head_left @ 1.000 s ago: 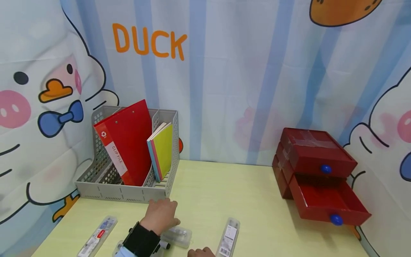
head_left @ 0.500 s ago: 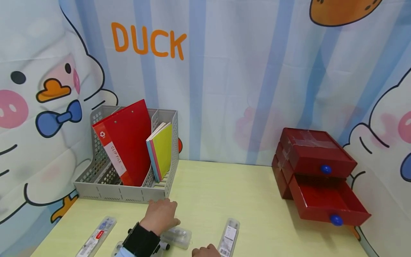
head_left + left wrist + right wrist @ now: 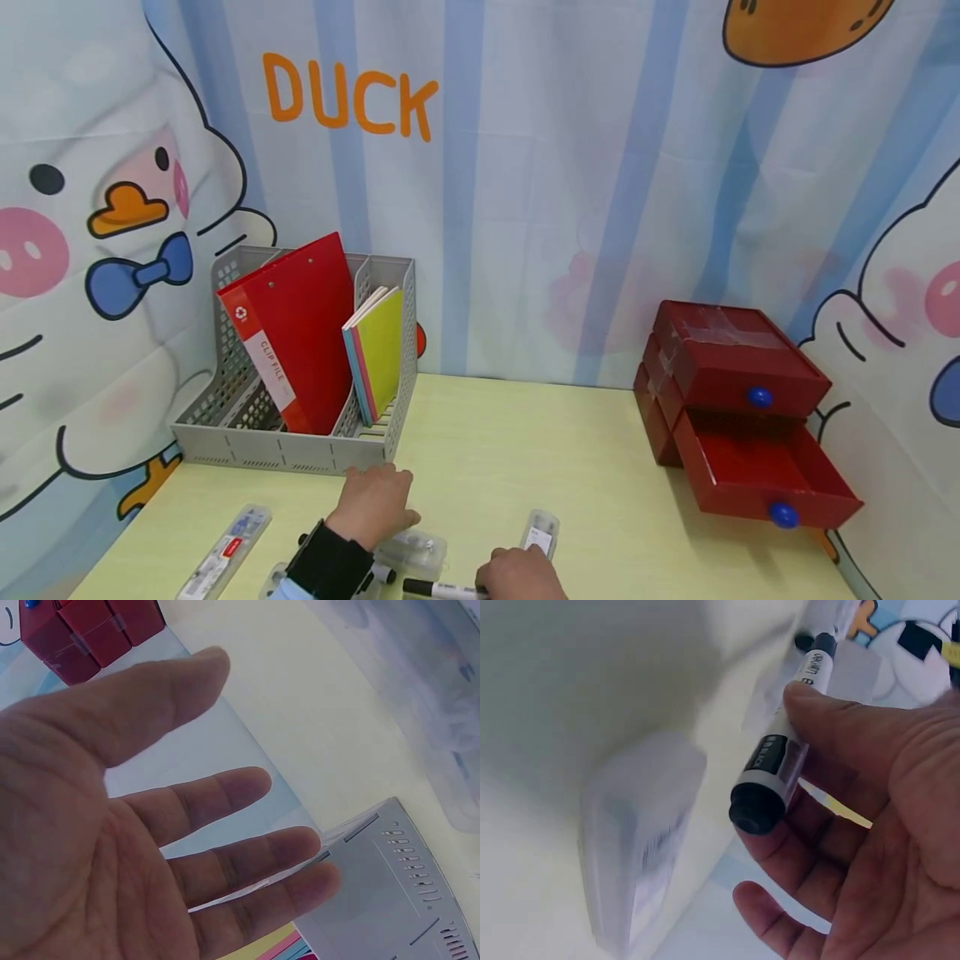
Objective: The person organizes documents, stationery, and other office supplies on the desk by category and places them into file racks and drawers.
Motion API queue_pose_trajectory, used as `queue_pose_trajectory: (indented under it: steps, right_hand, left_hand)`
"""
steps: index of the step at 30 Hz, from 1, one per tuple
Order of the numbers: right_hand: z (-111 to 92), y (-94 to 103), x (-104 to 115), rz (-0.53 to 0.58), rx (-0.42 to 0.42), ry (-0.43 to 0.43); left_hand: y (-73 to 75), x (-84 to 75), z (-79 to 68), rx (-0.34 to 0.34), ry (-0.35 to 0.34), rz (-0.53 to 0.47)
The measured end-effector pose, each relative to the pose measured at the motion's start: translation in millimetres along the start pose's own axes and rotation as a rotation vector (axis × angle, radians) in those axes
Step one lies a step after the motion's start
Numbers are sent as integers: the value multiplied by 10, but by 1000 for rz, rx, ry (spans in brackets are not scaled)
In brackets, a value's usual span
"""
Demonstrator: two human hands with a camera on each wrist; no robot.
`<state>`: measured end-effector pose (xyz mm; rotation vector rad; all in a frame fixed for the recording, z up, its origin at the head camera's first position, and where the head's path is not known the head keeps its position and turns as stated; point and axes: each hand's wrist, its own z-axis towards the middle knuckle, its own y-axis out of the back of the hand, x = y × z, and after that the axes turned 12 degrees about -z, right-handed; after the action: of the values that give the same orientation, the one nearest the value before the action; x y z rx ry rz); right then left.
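Observation:
In the head view my right hand [image 3: 521, 573] grips a white marker with black ends [image 3: 442, 589] near the front edge. The right wrist view shows the marker [image 3: 780, 742] pinched between thumb and fingers. My left hand [image 3: 378, 504] hovers with fingers loosely extended and nothing in its palm [image 3: 90, 847], just in front of the grey organizer [image 3: 285, 454]. Beneath and beside the left hand lie a clear plastic case [image 3: 412, 552] and another dark-ended marker [image 3: 384, 573]. A second clear case with a white label [image 3: 542, 533] lies just beyond my right hand.
The organizer holds a red clip file [image 3: 307, 342] and several thin coloured books [image 3: 378, 354]. At the right stand red stacked drawers [image 3: 742, 358], one drawer [image 3: 772, 467] pulled out. A clear case with a red mark [image 3: 225, 554] lies at the left.
My right hand has come further into the head view, moving right and slightly up with the marker, which now shows. It covers part of the labelled case. The left hand stays put.

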<state>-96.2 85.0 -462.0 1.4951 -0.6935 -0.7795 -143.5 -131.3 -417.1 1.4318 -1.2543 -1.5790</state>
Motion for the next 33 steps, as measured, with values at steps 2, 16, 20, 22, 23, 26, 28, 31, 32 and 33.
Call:
queue_pose_trajectory:
  steps: [2, 16, 20, 22, 23, 26, 28, 31, 32, 33]
  right_hand:
    - [-35, 44, -68, -5, -18, -27]
    - [-242, 312, -566, 61, 5, -335]
    - [-322, 370, -714, 38, -41, -395]
    - [-360, 419, -797, 35, -45, -438]
    - [-377, 450, -842, 36, -40, -461]
    - [-434, 554, -995, 51, -22, -531]
    - [-479, 637, -1111, 59, -10, -580]
    - [-566, 755, -1295, 73, -18, -653]
    - [-600, 796, -1358, 82, -17, -680]
    - [-638, 832, -1421, 90, -20, -707]
  left_hand:
    - [-2, 2, -5, -4, -1, 3]
    - [-7, 18, 8, -6, 16, 1]
    - [-2, 11, 0, -7, 15, -7]
    - [0, 10, -2, -5, 16, -6]
    - [0, 10, -2, -3, 17, -6]
    - [-3, 10, -1, -1, 18, -7]
    - [-5, 8, 0, 2, 19, -6]
    - [-8, 1, 2, 5, 21, -4]
    - [-8, -1, 3, 6, 21, -4]
    - [-9, -2, 3, 7, 21, -5]
